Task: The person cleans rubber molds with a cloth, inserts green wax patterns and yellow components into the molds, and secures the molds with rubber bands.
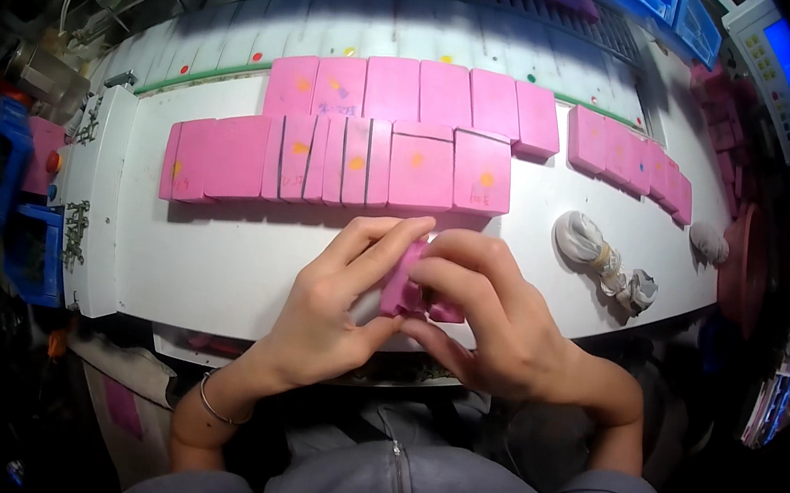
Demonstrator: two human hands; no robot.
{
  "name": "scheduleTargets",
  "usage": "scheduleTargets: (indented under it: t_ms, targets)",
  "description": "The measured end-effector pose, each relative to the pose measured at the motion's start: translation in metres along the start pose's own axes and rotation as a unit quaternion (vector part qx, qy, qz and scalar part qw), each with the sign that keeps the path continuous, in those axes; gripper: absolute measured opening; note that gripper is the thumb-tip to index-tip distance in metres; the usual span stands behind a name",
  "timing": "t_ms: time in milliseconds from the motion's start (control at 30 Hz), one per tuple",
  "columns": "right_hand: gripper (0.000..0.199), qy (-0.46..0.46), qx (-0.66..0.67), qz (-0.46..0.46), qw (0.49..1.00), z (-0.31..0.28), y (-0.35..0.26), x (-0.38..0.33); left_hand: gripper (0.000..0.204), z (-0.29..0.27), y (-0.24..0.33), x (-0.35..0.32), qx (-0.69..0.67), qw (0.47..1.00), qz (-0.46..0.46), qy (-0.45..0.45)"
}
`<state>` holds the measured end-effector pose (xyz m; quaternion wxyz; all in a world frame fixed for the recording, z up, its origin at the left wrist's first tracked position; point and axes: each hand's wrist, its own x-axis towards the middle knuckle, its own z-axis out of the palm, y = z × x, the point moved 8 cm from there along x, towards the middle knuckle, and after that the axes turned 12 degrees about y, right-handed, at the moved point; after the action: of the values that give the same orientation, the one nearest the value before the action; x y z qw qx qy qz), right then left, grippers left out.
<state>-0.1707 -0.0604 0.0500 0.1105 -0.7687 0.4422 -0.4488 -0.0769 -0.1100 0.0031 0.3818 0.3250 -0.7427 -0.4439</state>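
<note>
Together, the left hand (pixel 331 302) and right hand (pixel 479 318), fingers curled inward, pinch one small pink block (pixel 407 291) just below the rows of pink blocks (pixel 365 162) on the white table (pixel 211 256).

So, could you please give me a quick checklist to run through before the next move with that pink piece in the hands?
1. Both hands on the piece: ok. The left hand and right hand pinch the small pink piece between their fingertips.
2. Piece held over the white table, near its front edge: ok.
3. Rows of pink blocks lying flat and apart from the hands: ok.
4. Bare table space beside the hands: ok, on the left.
5. White wrapped bundle out of the way: ok, off to the right.
6. Condition of the piece: cannot tell, the fingers cover most of it.
</note>
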Motion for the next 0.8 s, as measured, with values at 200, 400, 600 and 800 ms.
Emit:
scheduleTargets:
  t_ms: [200,400,600,800]
  targets:
    - [0.066,-0.107,-0.174,0.030,0.979,0.009,0.011,0.002,0.065,-0.005,-0.021,-0.008,-0.150,0.986,-0.075,0.022]
    - [0.063,-0.122,-0.227,0.068,0.964,0.011,0.026,-0.010,0.068,0.005,-0.022,-0.007,-0.221,0.971,-0.088,-0.005]
    - [0.058,-0.024,0.077,0.144,0.986,-0.009,0.027,0.004,0.068,-0.001,-0.022,-0.006,-0.235,0.966,-0.102,0.018]
    - [0.044,0.071,0.078,0.166,0.981,-0.020,0.029,0.015,0.064,-0.015,0.023,0.008,0.069,0.993,0.080,0.059]
